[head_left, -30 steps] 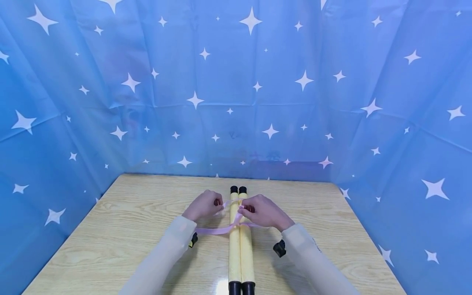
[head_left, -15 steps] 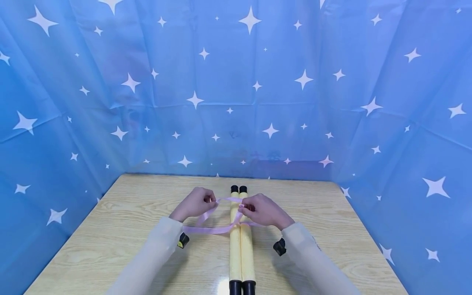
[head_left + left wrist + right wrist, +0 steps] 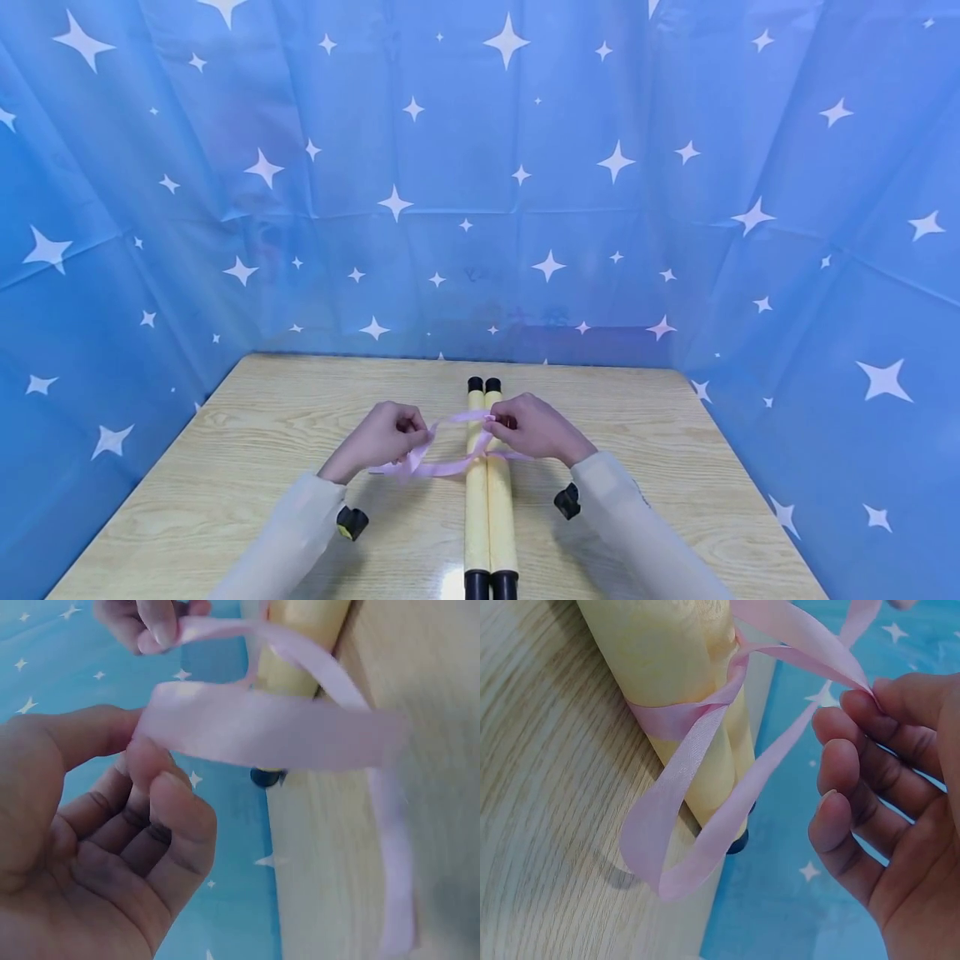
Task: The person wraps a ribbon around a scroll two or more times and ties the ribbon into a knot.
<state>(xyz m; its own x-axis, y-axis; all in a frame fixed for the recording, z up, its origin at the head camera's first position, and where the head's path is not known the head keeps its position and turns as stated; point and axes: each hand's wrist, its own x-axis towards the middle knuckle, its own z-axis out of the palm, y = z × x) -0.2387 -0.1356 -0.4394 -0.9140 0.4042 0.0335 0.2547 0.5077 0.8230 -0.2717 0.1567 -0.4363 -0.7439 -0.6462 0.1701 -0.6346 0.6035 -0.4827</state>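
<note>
Two pale yellow rolls with black ends, resembling a scroll rolled from both sides (image 3: 477, 517), lie lengthwise on the table. A pink ribbon (image 3: 667, 720) goes round them and crosses over itself on top, as the right wrist view shows. My left hand (image 3: 386, 435), left of the rolls, pinches the ribbon between thumb and index finger; a wide strip and a loose tail hang from it in the left wrist view. Over the right roll, my right hand (image 3: 528, 427) pinches another part of the ribbon between thumb and forefinger. A slack loop spans the two hands.
The wooden table (image 3: 637, 517) has its far edge against a blue curtain (image 3: 480, 167) with white stars, which also hangs along both sides. Small black devices (image 3: 567, 502) sit at the wrists under the pale sleeves (image 3: 288, 525).
My left hand has drawn away from the rolls to the left and then come lower, toward me, pulling ribbon with it. My right hand stays nearly still, pinching the ribbon.
</note>
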